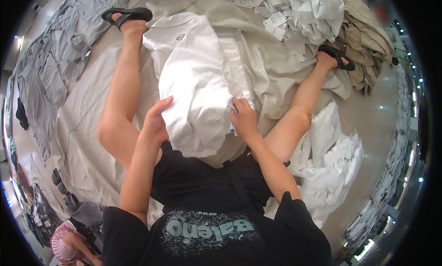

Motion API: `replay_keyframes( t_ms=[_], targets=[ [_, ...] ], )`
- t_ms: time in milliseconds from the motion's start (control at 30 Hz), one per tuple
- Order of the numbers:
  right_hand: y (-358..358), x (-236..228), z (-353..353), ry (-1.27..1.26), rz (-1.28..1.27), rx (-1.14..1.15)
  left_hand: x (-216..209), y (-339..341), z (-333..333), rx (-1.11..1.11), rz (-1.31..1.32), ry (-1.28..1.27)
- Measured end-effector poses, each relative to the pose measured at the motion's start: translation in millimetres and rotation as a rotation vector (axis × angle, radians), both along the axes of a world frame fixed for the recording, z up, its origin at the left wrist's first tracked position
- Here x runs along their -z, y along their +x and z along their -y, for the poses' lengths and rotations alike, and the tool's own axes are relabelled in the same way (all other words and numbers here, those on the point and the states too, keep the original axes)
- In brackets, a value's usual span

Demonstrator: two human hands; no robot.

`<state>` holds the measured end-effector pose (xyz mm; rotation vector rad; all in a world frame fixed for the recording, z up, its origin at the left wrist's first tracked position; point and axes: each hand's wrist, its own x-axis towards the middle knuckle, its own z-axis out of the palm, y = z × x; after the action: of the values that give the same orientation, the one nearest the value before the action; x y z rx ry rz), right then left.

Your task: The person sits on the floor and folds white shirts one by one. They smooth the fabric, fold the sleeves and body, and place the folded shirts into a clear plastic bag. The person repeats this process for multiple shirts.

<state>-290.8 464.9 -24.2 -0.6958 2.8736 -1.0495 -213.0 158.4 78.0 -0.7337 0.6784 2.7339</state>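
Left side: grey garments (48, 70) heaped in a long crumpled row.
Top right: white garments (320, 13) in a loose pile, paper tags (275, 26) hanging out; khaki garments (363, 43) bunched just beside.
Right: white packs in clear plastic (329, 174), near the knee.
Lower left: co-worker in striped top (66, 243), well apart.
Floor cover: beige sheet (90, 105), wrinkled.
In the way: wearer's bare legs, spread either side of the work; black sandals (127, 15) on feet.
White garment (193, 82): between the legs, lower end at the lap, upper end over sheet; smooth middle, creased lower down, small dark emblem (180, 37) near top.
Left hand (158, 121): grasping its left edge, thumb on top.
Right hand (243, 118): pinching fabric at its right edge.
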Motion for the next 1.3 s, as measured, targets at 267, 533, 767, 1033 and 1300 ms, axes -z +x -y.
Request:
replay_keyframes(
  t_ms=[267, 533, 767, 1033, 1300],
  targets=[
    [26.8, -28.3, 49.8, -0.573, 0.477, 0.022, -23.9, 4.6, -32.0, -0.151, -0.020, -0.113],
    [0.2, 3.9, 48.2, -0.960, 1.531, 0.254, 84.6, 41.2, -40.1, 0.128, 0.287, -0.681],
    [11.0, -0.8, 58.3, -0.906, 0.979, 0.193, 63.2, -32.8, 2.6, -0.230, 0.039, -0.923],
    [-5.7, 24.0, 63.3, -0.282, 0.532, 0.146, 100.0, -58.7, -12.3, -0.441, -0.028, -2.183],
    [-140.8, 2.2, 113.8, -0.111, 0.299, -0.004, 135.6, -31.9, -41.1, 0.256, -0.377, -2.113]
  ],
)
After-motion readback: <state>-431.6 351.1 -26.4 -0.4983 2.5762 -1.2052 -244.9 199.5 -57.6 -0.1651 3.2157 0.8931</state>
